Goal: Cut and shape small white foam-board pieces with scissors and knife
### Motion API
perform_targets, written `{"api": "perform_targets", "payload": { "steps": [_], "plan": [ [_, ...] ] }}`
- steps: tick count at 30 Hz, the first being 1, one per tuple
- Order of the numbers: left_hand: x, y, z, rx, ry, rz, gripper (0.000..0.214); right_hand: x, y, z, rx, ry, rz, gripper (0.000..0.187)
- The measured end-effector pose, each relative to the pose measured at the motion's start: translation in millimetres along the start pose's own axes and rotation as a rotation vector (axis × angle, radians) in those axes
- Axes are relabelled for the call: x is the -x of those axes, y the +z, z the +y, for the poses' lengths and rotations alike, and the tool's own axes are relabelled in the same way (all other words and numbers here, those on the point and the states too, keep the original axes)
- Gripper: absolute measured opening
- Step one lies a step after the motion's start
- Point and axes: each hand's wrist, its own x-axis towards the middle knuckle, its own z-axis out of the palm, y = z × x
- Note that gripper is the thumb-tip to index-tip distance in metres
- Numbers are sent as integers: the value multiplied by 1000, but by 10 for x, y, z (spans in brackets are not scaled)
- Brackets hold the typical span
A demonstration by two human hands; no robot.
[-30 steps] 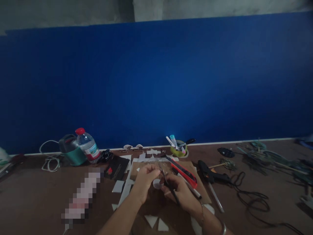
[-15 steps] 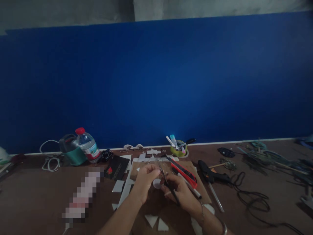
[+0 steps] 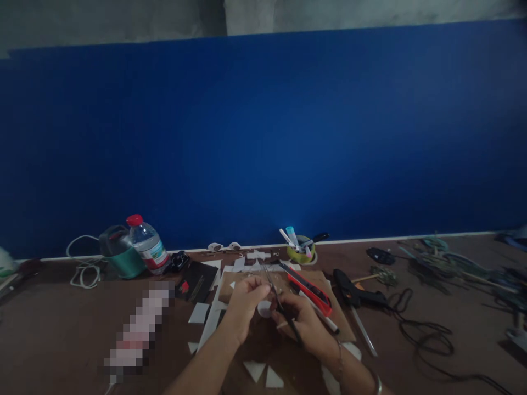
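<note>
My right hand (image 3: 302, 321) is closed around long dark tweezers (image 3: 282, 310), whose thin prongs point up and away from me. Beside them, my left hand (image 3: 247, 304) has its thumb and fingers pinched together close to the prongs; whatever is in the pinch is too small to make out. Between the two hands shows a small round white disc (image 3: 264, 309); I cannot tell whether it is held or lies below. Under the hands is a brown board (image 3: 343, 323) with white paper scraps (image 3: 254, 370) around it.
A red utility knife (image 3: 313, 293) and a marker (image 3: 329, 323) lie right of my hands. Farther right are a black glue gun (image 3: 358, 293) with its cord and a tangle of greenery (image 3: 444, 269). A pen cup (image 3: 300, 252) and a water bottle (image 3: 150, 247) stand near the blue wall.
</note>
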Motion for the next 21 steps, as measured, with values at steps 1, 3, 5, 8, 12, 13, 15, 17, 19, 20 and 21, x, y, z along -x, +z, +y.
{"api": "perform_targets", "payload": {
  "steps": [1, 3, 5, 8, 12, 13, 15, 17, 19, 20, 21],
  "plan": [
    [2, 3, 3, 3, -5, 3, 16, -1, 2, -3, 0, -9, 0, 28],
    [2, 2, 6, 15, -12, 5, 14, -1, 6, 1, -14, -13, -4, 28],
    [-6, -7, 3, 16, -4, -1, 13, -1, 9, 8, -31, 5, -16, 28],
    [-22, -29, -6, 3, 16, -26, 12, 0, 6, 7, -19, 10, -21, 27],
    [-30, -48, -21, 3, -13, -29, 14, -1, -5, -10, 19, -18, -6, 27],
    [-31, -51, -24, 0, -22, -26, 15, -3, -7, -10, 27, -18, 0, 26],
    [-34, -62, -22, -18, -19, -14, 15, -11, -11, -3, 38, -15, 36, 25],
    [-44, -87, -8, -94, 8, 2, 14, -25, -20, 13, 6, -2, 105, 25],
    [-60, -130, 17, -255, 53, 1, 11, -44, -35, 30, -69, 15, 194, 29],
    [-69, -157, 32, -365, 88, -15, 9, -53, -44, 37, -108, 19, 236, 31],
    [-78, -184, 45, -489, 138, -47, 7, -63, -51, 44, -136, 21, 271, 33]
  ]
}}
